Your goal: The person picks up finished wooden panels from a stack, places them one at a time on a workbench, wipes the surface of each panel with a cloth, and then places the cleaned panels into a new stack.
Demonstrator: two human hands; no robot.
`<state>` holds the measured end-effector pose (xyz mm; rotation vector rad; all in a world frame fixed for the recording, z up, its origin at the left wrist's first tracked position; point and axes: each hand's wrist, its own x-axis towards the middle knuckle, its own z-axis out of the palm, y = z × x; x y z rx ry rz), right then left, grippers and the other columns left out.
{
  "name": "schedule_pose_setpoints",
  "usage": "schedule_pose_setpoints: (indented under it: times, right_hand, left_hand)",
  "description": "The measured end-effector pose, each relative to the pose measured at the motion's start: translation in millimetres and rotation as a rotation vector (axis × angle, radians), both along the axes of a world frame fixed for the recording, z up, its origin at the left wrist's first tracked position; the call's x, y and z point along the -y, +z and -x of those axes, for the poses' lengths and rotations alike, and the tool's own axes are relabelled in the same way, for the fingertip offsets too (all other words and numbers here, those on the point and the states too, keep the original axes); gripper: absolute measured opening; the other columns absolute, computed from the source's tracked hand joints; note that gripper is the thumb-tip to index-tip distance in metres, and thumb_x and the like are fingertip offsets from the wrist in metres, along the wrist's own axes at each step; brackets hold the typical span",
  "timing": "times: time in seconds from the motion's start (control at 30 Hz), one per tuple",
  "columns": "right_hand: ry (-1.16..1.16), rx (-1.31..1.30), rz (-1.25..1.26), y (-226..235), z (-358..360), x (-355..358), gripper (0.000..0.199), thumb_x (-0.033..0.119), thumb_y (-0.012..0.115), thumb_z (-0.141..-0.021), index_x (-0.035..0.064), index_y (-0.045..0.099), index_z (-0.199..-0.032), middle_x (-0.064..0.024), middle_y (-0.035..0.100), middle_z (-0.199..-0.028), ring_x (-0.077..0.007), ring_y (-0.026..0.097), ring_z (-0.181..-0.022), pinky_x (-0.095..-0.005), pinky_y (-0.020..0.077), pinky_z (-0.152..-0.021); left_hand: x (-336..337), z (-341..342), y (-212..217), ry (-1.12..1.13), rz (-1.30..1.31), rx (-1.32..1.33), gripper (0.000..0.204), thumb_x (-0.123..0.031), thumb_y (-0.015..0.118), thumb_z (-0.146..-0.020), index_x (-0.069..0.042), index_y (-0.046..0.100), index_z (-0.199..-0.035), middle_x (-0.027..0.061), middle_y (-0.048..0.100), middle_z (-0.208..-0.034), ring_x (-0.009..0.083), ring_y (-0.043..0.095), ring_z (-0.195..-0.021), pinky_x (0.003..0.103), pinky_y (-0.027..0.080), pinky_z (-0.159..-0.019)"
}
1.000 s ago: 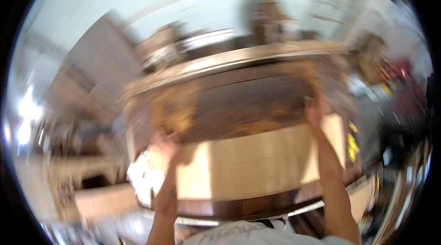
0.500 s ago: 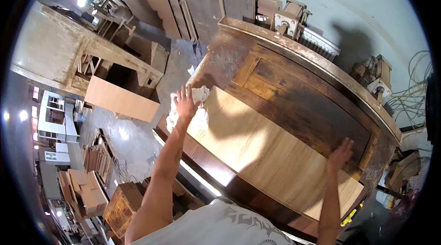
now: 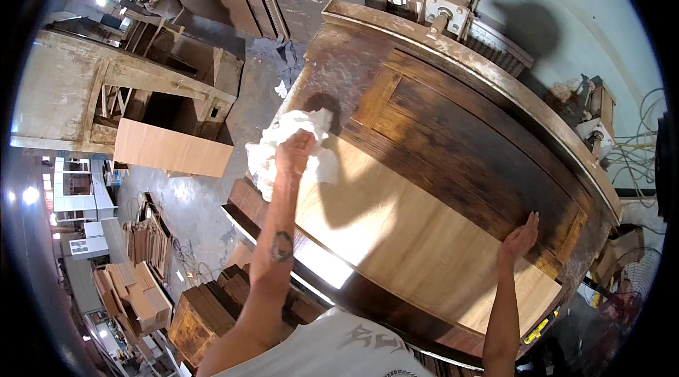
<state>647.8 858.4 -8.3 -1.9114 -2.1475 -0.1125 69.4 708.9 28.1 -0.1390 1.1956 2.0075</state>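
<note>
Bunched under my left hand (image 3: 296,151) is a white cloth (image 3: 274,142), with my fingers closed into it. The cloth is over the left end of a light wood-grain board (image 3: 396,235). My right hand (image 3: 521,239) is nearer the board's right end, at its far edge, its fingers stretched out and holding nothing. Whether its palm touches the wood I cannot tell. Beyond the light board lies a dark-stained framed wood panel (image 3: 453,136). Both rest on a stained worktable (image 3: 332,73).
A raised rail (image 3: 488,83) runs along the table's far side, with metal machine parts (image 3: 445,13) behind it. Left of the table stand a worn cabinet frame (image 3: 78,94) and stacked brown boards (image 3: 134,292). A yellow tool (image 3: 539,327) sits at the near right, cables (image 3: 633,165) at the far right.
My left hand has closed on the cloth, which is now lifted and bunched up more. The right hand has shifted slightly, its fingers now closer together.
</note>
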Motion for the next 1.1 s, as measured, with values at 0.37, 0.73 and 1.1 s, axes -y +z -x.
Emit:
schedule_pose_setpoints:
  times: [0.37,0.73,1.1]
  right_hand:
    - [0.013,-0.033,0.032,16.5,6.9,3.2,0.044,0.008,0.032,-0.092,0.0080,0.032,-0.136,-0.0093,0.032,-0.142,-0.0235,0.029,-0.132,-0.0424,0.0201,-0.109]
    - [0.039,-0.056,0.022,21.4,15.1,4.1,0.042,0.011,0.030,-0.093,0.0071,0.034,-0.135,-0.0100,0.033,-0.141,-0.0254,0.030,-0.131,-0.0432,0.0217,-0.107]
    - [0.030,-0.027,0.032,17.7,13.1,1.7,0.040,0.012,0.029,-0.094,0.0069,0.035,-0.134,-0.0100,0.035,-0.140,-0.0260,0.032,-0.130,-0.0416,0.0222,-0.107]
  left_hand:
    - [-94.7,24.0,-12.0,-0.624,1.110,-1.282,0.013,-0.011,0.062,-0.067,0.002,0.065,-0.069,0.0214,0.063,-0.070,0.0330,0.065,-0.073,0.037,0.049,-0.063]
    - [-138.3,-20.2,22.0,-1.230,1.315,-1.445,0.029,-0.022,0.052,-0.078,-0.002,0.066,-0.094,0.0196,0.063,-0.101,0.0342,0.060,-0.097,0.041,0.048,-0.083]
    - [-142.1,10.5,15.4,-1.311,1.040,-1.271,0.027,-0.022,0.052,-0.079,0.001,0.065,-0.075,0.0184,0.065,-0.076,0.0280,0.064,-0.073,0.037,0.049,-0.070]
